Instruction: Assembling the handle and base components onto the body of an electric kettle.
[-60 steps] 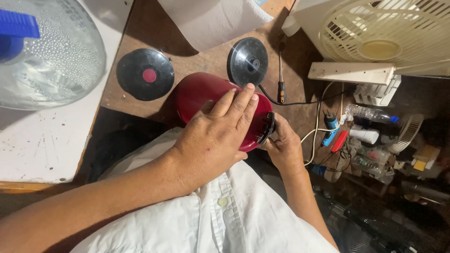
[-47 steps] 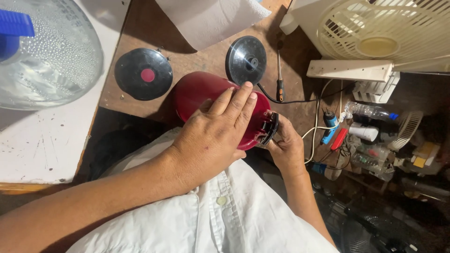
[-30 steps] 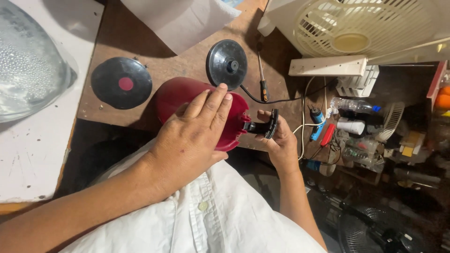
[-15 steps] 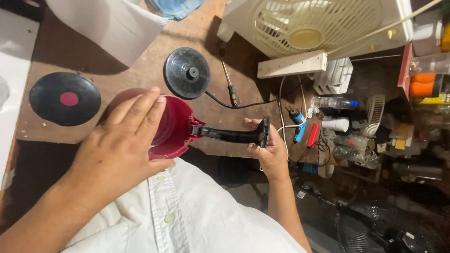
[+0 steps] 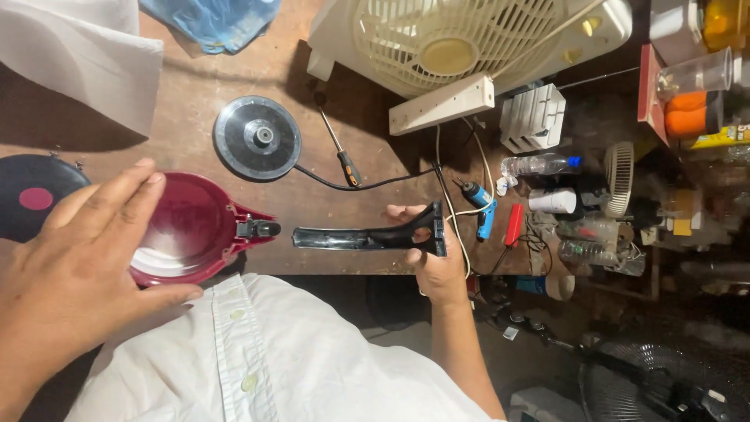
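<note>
- The black handle (image 5: 367,236) was in my right hand (image 5: 434,262), lying level just above the near edge of the brown table (image 5: 195,94), its long end pointing toward the red kettle body (image 5: 187,234).
- My right fingers were clenched round the handle's wide end, thumb on top, so the grip was firm.
- A clear gap lay between the handle's free end and the small black fitting (image 5: 258,228) sticking out of the kettle's side; the two were apart, not touching.
- The kettle body sat at the table's near edge, just above my white shirt (image 5: 266,359).
- My left hand (image 5: 74,270) lay spread flat over the kettle's left part, fingers straight and released, grasping nothing, only pressing on it.
- Behind the kettle rested a round black base (image 5: 258,137) with a black cord (image 5: 367,184) running off to the right.
- A screwdriver (image 5: 337,147) with a black and orange grip lay just beside that base.
- A black disc with a red centre (image 5: 31,195) showed at the left edge, partly behind my left hand.
- Farther back stood a cream box fan (image 5: 461,39) with a white power strip (image 5: 441,105) leaning before it.
</note>
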